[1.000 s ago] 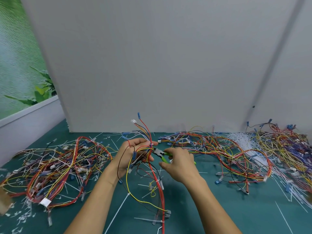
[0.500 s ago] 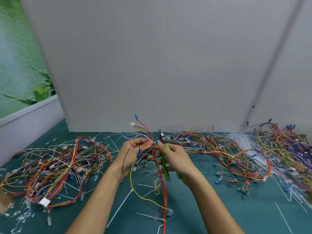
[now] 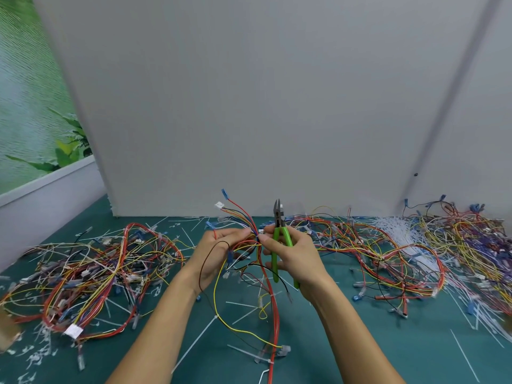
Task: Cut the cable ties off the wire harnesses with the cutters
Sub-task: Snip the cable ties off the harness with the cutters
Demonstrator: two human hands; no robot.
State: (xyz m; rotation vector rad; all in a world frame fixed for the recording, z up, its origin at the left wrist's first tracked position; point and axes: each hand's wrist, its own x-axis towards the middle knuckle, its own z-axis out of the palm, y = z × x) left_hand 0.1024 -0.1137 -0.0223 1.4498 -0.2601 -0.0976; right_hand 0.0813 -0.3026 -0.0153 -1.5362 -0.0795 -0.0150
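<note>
My left hand (image 3: 219, 253) grips a wire harness (image 3: 243, 223) of red, yellow, blue and black wires above the green mat (image 3: 388, 342). Its connectors fan upward and long strands hang down toward me. My right hand (image 3: 293, 259) holds the green-handled cutters (image 3: 279, 234) upright, jaws pointing up and away from the wires. The right thumb and forefinger also pinch at the bundle next to the left fingertips. Whether a cable tie sits there is hidden by the fingers.
A heap of harnesses (image 3: 91, 275) lies at the left, another tangle (image 3: 374, 245) at the right, and more (image 3: 476, 242) at the far right. Cut white cable ties (image 3: 194, 342) litter the mat. A grey wall (image 3: 249, 106) stands close behind.
The cutters swung from pointing sideways into the bundle to standing upright, jaws up. My right hand moved slightly closer to the left hand's fingertips. The harness stayed in my left hand.
</note>
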